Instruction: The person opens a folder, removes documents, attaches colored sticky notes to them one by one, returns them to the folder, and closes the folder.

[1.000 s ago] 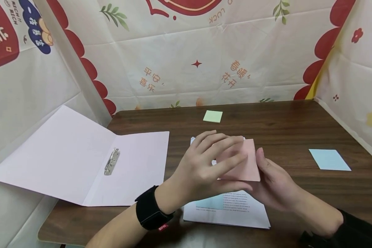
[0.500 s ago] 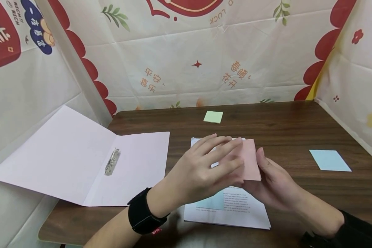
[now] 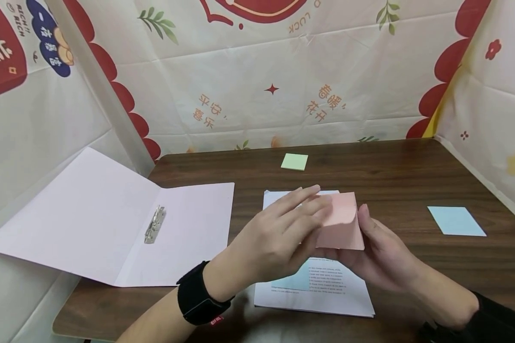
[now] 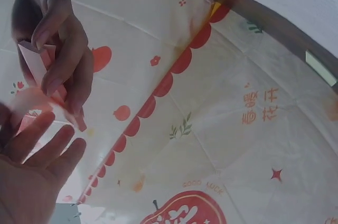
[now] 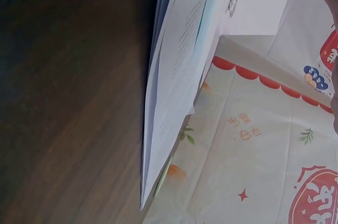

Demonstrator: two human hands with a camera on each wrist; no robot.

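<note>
I read this as a small desk corner set up for paperwork; whether it sits in a home or an office, I can't tell. In my head view a brown wood-grain table (image 3: 395,176) fills the lower half, with white printed cloth (image 3: 249,62) rising behind it and on both sides like a booth. The cloth carries red scallops, leaf sprigs and festive lettering. Stationery gives me the desk reading: an open folder (image 3: 197,219) at left with a metal clip (image 3: 155,224), printed sheets (image 3: 326,297) at lower centre, and green (image 3: 294,161), blue (image 3: 457,221) and pink notes (image 3: 341,233).
</note>
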